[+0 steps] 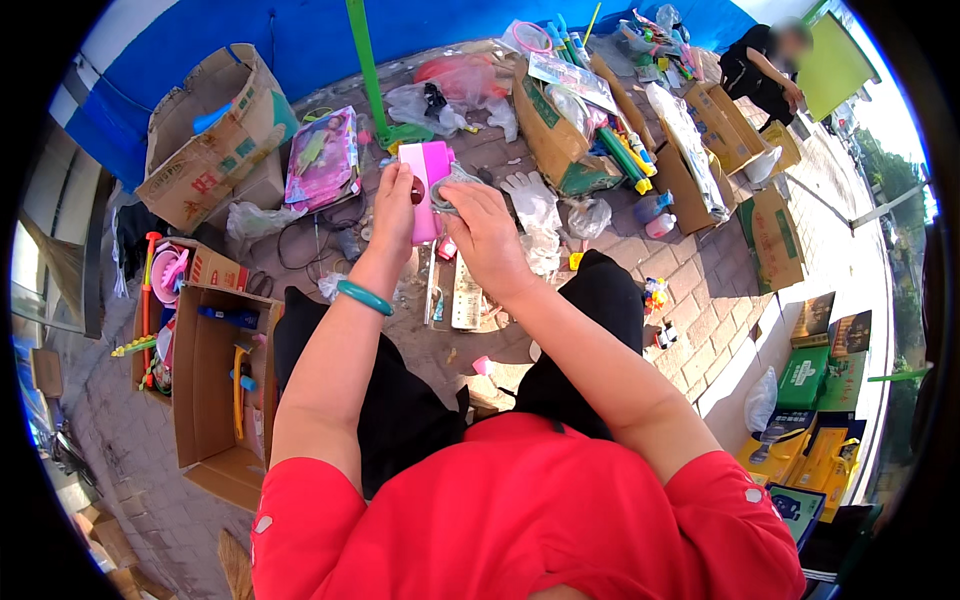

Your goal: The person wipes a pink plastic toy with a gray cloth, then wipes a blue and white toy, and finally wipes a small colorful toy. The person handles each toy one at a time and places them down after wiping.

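Observation:
My left hand (395,206) grips the left side of a pink and magenta plastic toy case (429,221), which has a dark round spot on its pale side. A green bangle is on my left wrist. My right hand (480,229) holds a crumpled grey cloth (452,180) against the case's right side. Below the case, on the ground, lie a small pink piece (447,247) and a whitish flat strip with holes (466,300). White gloves (532,202) lie to the right of my right hand.
Open cardboard boxes stand at left (191,375) and upper left (172,169). A box of toys (551,135) and a green post (365,67) are ahead. Packaged boxes (802,379) sit at right. Another person (757,75) bends over at upper right.

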`<action>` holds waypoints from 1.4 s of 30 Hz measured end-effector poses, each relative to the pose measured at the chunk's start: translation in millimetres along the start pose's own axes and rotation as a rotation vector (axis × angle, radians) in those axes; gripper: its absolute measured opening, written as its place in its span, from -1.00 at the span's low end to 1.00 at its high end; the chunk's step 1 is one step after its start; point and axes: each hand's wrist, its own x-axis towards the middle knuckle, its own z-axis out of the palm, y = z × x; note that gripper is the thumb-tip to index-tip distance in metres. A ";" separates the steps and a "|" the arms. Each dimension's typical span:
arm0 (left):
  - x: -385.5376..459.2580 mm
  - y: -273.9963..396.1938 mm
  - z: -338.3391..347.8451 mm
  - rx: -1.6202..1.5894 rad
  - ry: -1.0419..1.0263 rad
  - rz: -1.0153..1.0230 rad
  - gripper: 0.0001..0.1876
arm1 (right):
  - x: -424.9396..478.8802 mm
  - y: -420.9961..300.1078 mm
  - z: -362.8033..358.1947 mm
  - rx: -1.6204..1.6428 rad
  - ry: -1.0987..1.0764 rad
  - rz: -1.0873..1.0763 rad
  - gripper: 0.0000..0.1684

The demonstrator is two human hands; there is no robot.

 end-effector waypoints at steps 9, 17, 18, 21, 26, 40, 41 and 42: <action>15.1 -7.8 -15.4 -0.386 0.139 0.064 -0.76 | -31.2 -15.6 5.2 -0.215 -0.236 -0.317 -0.55; 7.3 11.2 -12.0 -0.633 0.068 0.048 -0.67 | -53.4 23.5 6.2 0.611 0.058 0.875 -0.77; 9.3 8.0 -15.2 -0.635 0.046 0.055 -0.65 | -45.5 21.4 7.8 0.887 0.153 1.035 -0.77; 5.3 7.6 -8.0 -0.627 0.074 0.105 -0.64 | -24.4 5.7 14.5 1.275 0.319 1.332 -0.80; 12.9 -14.1 -8.6 -0.346 0.112 0.252 -0.68 | -6.6 -34.5 44.5 1.289 0.242 1.128 -0.82; -7.9 4.6 12.7 -0.619 -0.142 0.088 -0.61 | -1.0 8.5 23.9 1.103 0.253 0.901 -0.69; -6.8 2.4 10.2 -0.628 -0.144 0.064 -0.61 | 0.8 8.0 19.5 1.106 0.210 0.872 -0.68; -8.7 4.5 10.4 -0.637 -0.148 0.036 -0.60 | 2.8 4.7 13.8 1.106 0.169 0.847 -0.67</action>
